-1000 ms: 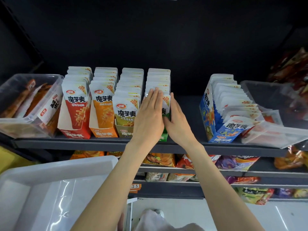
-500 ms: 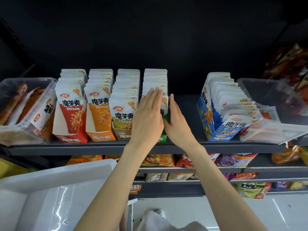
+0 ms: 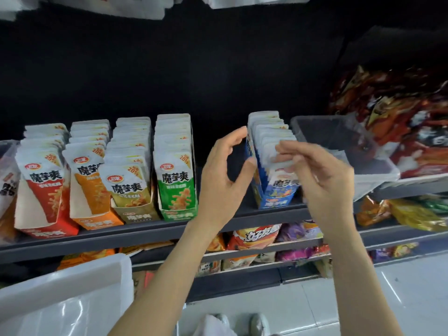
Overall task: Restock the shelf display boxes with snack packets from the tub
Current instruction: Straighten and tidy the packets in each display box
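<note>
Both hands reach the blue display box (image 3: 274, 197) near the shelf's (image 3: 145, 235) front edge, the left hand (image 3: 224, 177) open with its thumb against the box's side, the right hand (image 3: 320, 180) loosely curled, empty, above its front packets (image 3: 269, 139), while the white tub (image 3: 65, 301) sits below left.

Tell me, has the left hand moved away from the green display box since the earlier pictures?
Yes. The left hand has gone right, off the green display box, across the shelf gap, and its thumb now reaches the blue display box.

Shelf (image 3: 145, 235) w/ snack boxes (image 3: 178, 170), clear tub (image 3: 363, 151)
</note>
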Action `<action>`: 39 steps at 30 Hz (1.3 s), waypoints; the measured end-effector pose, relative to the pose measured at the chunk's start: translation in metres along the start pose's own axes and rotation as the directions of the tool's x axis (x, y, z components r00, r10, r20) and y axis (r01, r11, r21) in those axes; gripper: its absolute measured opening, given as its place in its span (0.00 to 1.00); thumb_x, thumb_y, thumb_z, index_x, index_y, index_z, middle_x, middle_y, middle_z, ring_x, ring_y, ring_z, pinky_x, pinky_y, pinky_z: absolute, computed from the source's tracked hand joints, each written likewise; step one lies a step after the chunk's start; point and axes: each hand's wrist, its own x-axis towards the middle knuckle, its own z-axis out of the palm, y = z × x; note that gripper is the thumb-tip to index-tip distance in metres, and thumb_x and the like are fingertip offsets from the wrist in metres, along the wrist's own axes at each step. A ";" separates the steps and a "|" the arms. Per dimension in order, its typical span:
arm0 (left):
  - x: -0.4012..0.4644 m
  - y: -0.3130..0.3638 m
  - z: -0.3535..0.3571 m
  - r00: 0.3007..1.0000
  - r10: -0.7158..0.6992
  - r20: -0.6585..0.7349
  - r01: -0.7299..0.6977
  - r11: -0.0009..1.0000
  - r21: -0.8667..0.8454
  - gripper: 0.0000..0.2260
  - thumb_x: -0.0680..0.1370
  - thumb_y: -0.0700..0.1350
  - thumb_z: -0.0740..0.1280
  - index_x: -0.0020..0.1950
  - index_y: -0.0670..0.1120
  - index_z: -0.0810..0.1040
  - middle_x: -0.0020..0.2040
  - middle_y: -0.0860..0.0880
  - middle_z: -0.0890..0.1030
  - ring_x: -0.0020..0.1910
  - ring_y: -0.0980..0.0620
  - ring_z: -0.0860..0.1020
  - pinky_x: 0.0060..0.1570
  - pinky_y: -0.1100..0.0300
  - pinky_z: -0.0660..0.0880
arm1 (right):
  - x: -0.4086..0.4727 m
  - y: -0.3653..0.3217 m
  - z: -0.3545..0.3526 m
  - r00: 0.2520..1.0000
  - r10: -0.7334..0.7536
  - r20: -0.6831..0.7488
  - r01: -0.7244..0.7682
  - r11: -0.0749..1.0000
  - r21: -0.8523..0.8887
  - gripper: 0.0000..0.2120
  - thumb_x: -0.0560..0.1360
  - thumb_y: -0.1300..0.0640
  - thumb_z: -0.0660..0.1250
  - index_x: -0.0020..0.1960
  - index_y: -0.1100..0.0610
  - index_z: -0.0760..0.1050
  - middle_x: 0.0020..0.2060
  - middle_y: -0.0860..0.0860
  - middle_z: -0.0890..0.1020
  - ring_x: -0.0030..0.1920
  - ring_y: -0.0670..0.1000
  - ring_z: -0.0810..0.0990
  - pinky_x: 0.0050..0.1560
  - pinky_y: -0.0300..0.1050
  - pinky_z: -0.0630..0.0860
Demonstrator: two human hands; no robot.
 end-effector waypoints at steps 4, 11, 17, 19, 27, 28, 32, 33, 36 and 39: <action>0.004 0.000 0.035 0.944 -0.217 0.250 0.221 0.975 0.014 0.37 0.72 0.58 0.68 0.74 0.60 0.50 0.71 0.69 0.55 0.68 0.75 0.54 0.62 0.80 0.54 | 0.010 0.027 -0.049 0.995 0.081 -0.055 -0.082 0.997 -0.016 0.15 0.79 0.67 0.60 0.59 0.51 0.76 0.52 0.39 0.81 0.55 0.43 0.80 0.53 0.33 0.75; 0.025 -0.001 0.056 0.920 -0.279 0.275 0.225 0.951 0.213 0.43 0.66 0.64 0.69 0.76 0.59 0.51 0.77 0.59 0.51 0.74 0.62 0.54 0.72 0.57 0.57 | 0.097 0.088 -0.065 0.943 0.039 0.330 0.027 0.981 -0.193 0.14 0.77 0.65 0.63 0.61 0.54 0.77 0.54 0.47 0.81 0.54 0.41 0.78 0.55 0.32 0.74; 0.039 -0.003 0.054 0.912 -0.312 0.267 0.262 0.943 0.205 0.29 0.70 0.68 0.64 0.69 0.67 0.60 0.74 0.61 0.60 0.72 0.63 0.59 0.69 0.60 0.59 | 0.156 0.120 -0.032 0.808 0.017 0.589 0.242 0.901 -0.359 0.18 0.78 0.58 0.64 0.67 0.54 0.72 0.61 0.54 0.76 0.59 0.51 0.76 0.59 0.46 0.73; 0.047 -0.011 0.050 0.941 -0.306 0.144 0.293 0.950 0.107 0.19 0.77 0.59 0.63 0.68 0.62 0.67 0.69 0.60 0.70 0.67 0.64 0.67 0.66 0.62 0.65 | 0.165 0.123 -0.025 0.757 0.057 0.651 0.287 0.866 -0.410 0.20 0.79 0.54 0.63 0.70 0.53 0.68 0.65 0.54 0.74 0.63 0.53 0.74 0.61 0.48 0.72; 0.087 -0.049 0.028 0.990 -0.094 0.106 0.000 0.745 0.667 0.17 0.76 0.50 0.69 0.64 0.50 0.76 0.58 0.50 0.79 0.57 0.50 0.74 0.55 0.55 0.71 | 0.171 0.121 -0.015 0.695 0.084 0.714 0.314 0.858 -0.406 0.15 0.79 0.56 0.62 0.65 0.54 0.74 0.54 0.52 0.81 0.48 0.46 0.80 0.53 0.46 0.78; 0.091 -0.050 0.029 0.986 -0.079 0.144 -0.047 0.707 0.705 0.18 0.75 0.52 0.69 0.64 0.49 0.76 0.58 0.49 0.79 0.57 0.48 0.74 0.56 0.53 0.71 | 0.169 0.119 -0.015 0.696 0.058 0.715 0.341 0.850 -0.401 0.14 0.79 0.56 0.62 0.64 0.54 0.75 0.54 0.51 0.81 0.48 0.46 0.80 0.53 0.46 0.78; 0.104 -0.056 0.030 0.969 -0.088 0.230 -0.113 0.669 0.734 0.19 0.75 0.54 0.69 0.64 0.49 0.76 0.58 0.49 0.78 0.56 0.48 0.74 0.55 0.53 0.70 | 0.169 0.118 -0.020 0.668 0.045 0.743 0.358 0.856 -0.373 0.15 0.78 0.56 0.63 0.64 0.54 0.75 0.57 0.50 0.81 0.50 0.45 0.79 0.54 0.45 0.77; 0.106 -0.058 0.029 0.966 -0.094 0.243 -0.113 0.690 0.715 0.19 0.74 0.54 0.69 0.63 0.49 0.76 0.56 0.51 0.79 0.54 0.50 0.75 0.55 0.53 0.71 | 0.170 0.117 -0.021 0.656 0.042 0.754 0.359 0.861 -0.361 0.15 0.78 0.56 0.63 0.64 0.53 0.75 0.57 0.49 0.80 0.49 0.44 0.79 0.54 0.44 0.77; 0.111 -0.059 0.028 0.952 -0.130 0.276 -0.080 0.767 0.637 0.18 0.73 0.54 0.71 0.60 0.51 0.75 0.50 0.58 0.77 0.49 0.55 0.74 0.50 0.56 0.72 | 0.171 0.117 -0.022 0.651 0.036 0.758 0.371 0.856 -0.360 0.15 0.78 0.57 0.64 0.64 0.51 0.76 0.58 0.47 0.80 0.47 0.41 0.78 0.54 0.42 0.77; 0.114 -0.060 0.029 0.942 -0.147 0.303 -0.075 0.785 0.615 0.19 0.71 0.56 0.71 0.59 0.51 0.74 0.48 0.59 0.76 0.46 0.57 0.73 0.47 0.59 0.71 | 0.170 0.120 -0.019 0.703 0.045 0.710 0.328 0.865 -0.380 0.14 0.77 0.57 0.66 0.62 0.51 0.77 0.55 0.47 0.82 0.47 0.42 0.80 0.53 0.43 0.78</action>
